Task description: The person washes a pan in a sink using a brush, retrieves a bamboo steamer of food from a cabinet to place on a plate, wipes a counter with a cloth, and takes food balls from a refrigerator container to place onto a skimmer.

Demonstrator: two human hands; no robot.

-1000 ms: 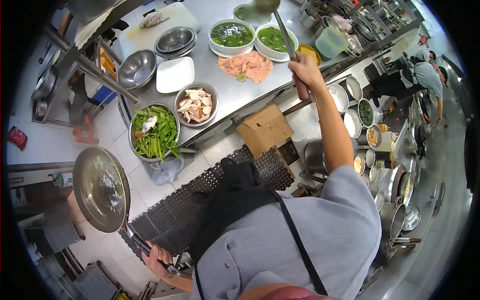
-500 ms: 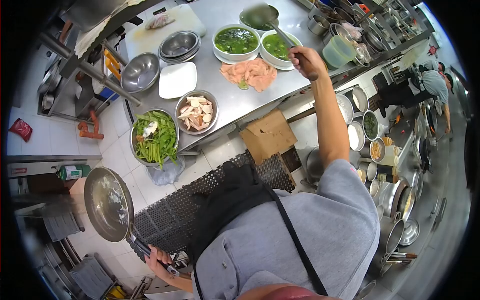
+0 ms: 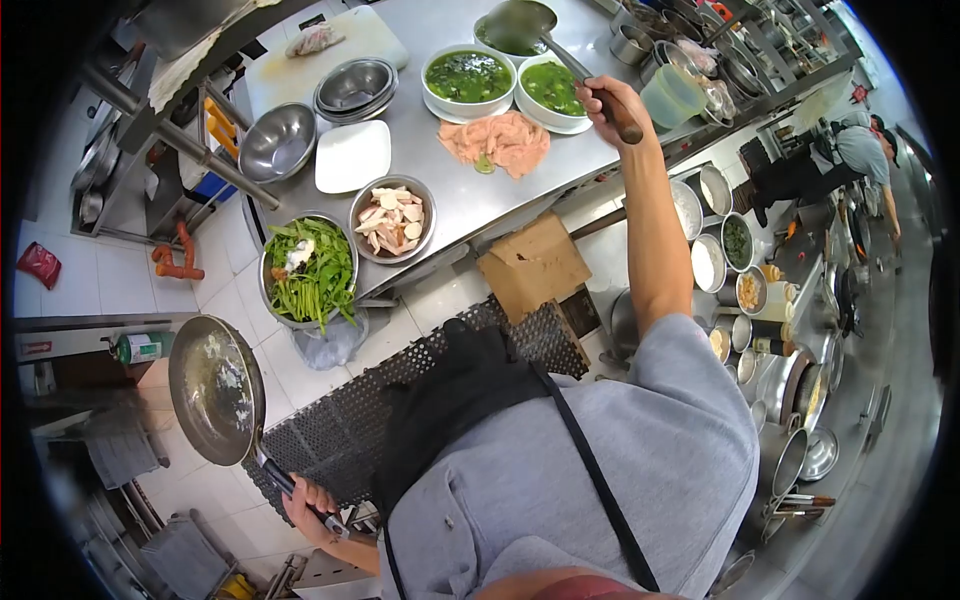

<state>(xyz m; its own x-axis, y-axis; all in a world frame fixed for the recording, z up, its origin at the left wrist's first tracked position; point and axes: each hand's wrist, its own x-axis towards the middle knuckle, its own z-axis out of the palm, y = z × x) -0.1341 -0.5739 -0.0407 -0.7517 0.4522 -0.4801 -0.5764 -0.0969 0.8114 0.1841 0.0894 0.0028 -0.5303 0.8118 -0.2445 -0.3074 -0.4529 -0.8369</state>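
Observation:
My right hand [image 3: 616,110], stretched over the counter, is closed around the wooden handle of a ladle [image 3: 568,58]. The ladle's blurred head hangs over the rearmost bowl of green soup [image 3: 500,42]; whether it touches the soup I cannot tell. Two more white bowls of green soup, a left one [image 3: 468,78] and a right one [image 3: 553,92], stand in front on saucers. Low at the left, my left hand [image 3: 312,503] grips the handle of a frying pan [image 3: 213,392], tilted, with whitish residue inside. A crumpled pink cloth [image 3: 497,143] lies before the soup bowls.
On the counter [image 3: 480,210] are a bowl of leafy greens [image 3: 310,275], a bowl of pale cut pieces [image 3: 393,218], a white plate [image 3: 353,157], metal bowls [image 3: 355,88] and a cutting board [image 3: 375,45]. Ingredient pots [image 3: 708,262] line the right. Another person [image 3: 860,165] works far right.
My right hand and the ladle have shifted slightly, with the ladle head still over the rear bowl. The frying pan in my left hand has risen a little.

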